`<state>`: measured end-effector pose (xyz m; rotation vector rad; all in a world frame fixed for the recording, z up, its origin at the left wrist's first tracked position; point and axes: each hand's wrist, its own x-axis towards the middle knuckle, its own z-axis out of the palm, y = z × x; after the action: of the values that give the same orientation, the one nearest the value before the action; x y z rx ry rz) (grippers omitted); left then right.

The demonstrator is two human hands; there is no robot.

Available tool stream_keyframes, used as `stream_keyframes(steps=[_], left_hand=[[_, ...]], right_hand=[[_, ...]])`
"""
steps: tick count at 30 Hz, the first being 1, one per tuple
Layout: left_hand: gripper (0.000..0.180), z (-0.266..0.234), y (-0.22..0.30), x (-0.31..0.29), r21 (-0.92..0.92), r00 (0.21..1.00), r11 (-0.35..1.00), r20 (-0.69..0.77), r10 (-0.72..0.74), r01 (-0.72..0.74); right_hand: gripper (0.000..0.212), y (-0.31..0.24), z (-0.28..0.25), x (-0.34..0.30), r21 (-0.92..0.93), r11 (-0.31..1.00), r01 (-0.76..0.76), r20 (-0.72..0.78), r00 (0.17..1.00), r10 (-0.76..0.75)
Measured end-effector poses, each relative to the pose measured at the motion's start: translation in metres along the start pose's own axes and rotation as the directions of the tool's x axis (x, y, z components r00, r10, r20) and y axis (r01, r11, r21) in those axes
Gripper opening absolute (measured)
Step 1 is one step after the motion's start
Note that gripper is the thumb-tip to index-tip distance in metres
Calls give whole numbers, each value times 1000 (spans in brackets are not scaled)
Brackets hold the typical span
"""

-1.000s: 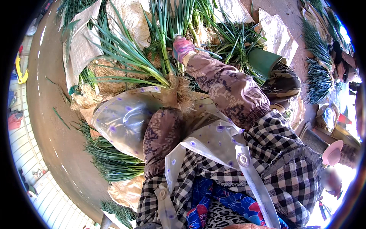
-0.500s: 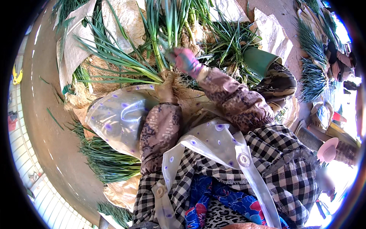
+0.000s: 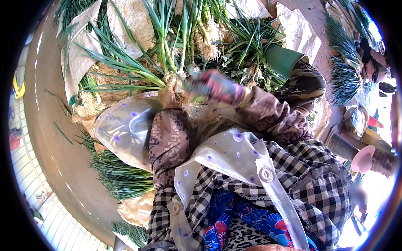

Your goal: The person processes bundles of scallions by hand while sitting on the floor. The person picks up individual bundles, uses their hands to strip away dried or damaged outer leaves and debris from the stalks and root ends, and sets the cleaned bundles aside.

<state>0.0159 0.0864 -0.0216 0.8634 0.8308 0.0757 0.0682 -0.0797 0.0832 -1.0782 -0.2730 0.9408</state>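
Note:
My bare left hand [image 3: 167, 95] is closed around the root ends of several scallions [image 3: 166, 52]. Their white roots hang past the fingers, and the green leaves fan away toward the far side. Beside it, to the right, is my right hand [image 3: 220, 85] in a pink and teal patterned glove. Motion blurs that hand, and its fingers cannot be made out; it is close to the roots. Beneath both forearms, a clear plastic apron [image 3: 132, 125] with purple dots spreads over my lap.
Loose scallions [image 3: 247, 50] lie heaped beyond my hands. A scallion bundle [image 3: 121, 171] rests at the left, near pale sacking [image 3: 136, 209]. To the right is a green rubber boot [image 3: 282, 62] on a camouflage-clad leg. More scallions [image 3: 345, 79] and another person are at the far right.
My right hand has moved down and toward me, from the scallion stems to beside the roots. The left hand has shifted slightly left, still holding the scallions.

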Motion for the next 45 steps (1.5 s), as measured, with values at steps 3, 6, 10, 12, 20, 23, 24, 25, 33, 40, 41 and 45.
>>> stream_keyframes(steps=[3,6,10,12,20,23,24,25,33,40,41,45], left_hand=[[17,22,7,-13,5,999,999,19,44,-44],[17,17,2,-6,-6,981,981,-8,195,-195],[18,13,6,-12,91,923,919,1,384,-383],[19,21,13,-17,166,903,890,3,429,-424],[19,-1,9,-3,373,861,791,47,506,-485],[15,-1,4,-2,479,863,770,-48,503,-422],[15,-7,-2,4,547,848,724,-47,527,-420],[15,-10,-4,8,617,836,669,-34,547,-413],[15,9,10,30,50,968,985,-182,174,-168],[28,-8,9,32,3,982,995,-162,101,-102],[33,-9,9,33,47,983,996,-163,79,-72],[42,-7,8,29,-266,989,958,-125,79,-110]], right_hand=[[28,-42,-32,2,-133,987,88,-141,984,-107],[27,-45,-42,48,-131,989,74,-273,956,-108],[25,-26,-30,95,132,989,-67,-217,972,95],[30,4,-46,121,-276,901,-334,-145,942,304],[10,49,-14,76,-982,-163,99,133,967,-217],[10,46,-15,66,-922,-336,194,281,931,-234],[10,42,-20,59,-930,-279,239,294,940,-174],[10,37,-17,52,-939,-212,270,299,947,-121],[13,26,-62,3,-857,-18,515,504,831,-237],[36,-185,-125,-92,-519,781,348,-267,802,-534],[29,-199,-130,-99,-465,785,409,-242,794,-557],[28,-176,-187,-89,-148,922,357,-216,898,-382]])
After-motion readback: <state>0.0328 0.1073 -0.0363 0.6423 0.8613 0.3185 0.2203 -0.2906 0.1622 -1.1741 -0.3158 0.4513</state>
